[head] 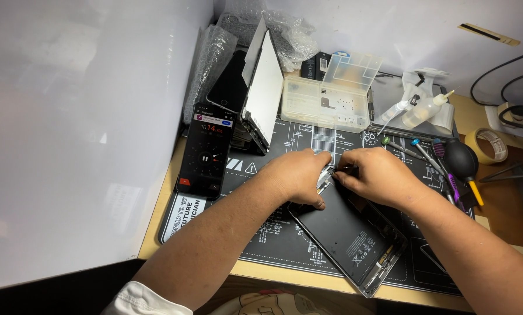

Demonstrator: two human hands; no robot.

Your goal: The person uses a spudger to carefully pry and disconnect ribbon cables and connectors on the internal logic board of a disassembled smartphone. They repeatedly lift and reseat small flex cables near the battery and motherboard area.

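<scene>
Opened tablet (354, 239) lying back-up and slantwise on black repair mat (273, 245), near the front edge of the desk; dark battery panel filling most of the frame, thin metal rim and small parts showing at the lower corner; one such device in hand. Left hand (299, 175) curled, fingers pressed down on the upper end of the tablet, thumb tucked by the edge; nothing seen clamped in it. Right hand (378, 175) pinched together at the fingertips over the same upper end, on some small part or tool too hidden to name. Two hands, tips nearly touching. Outward: one phone (206, 151) with lit timer screen at left; one clear parts box (331, 96), lid up; screwdrivers (424, 153) at right, number unclear; one tape roll (486, 146).
</scene>
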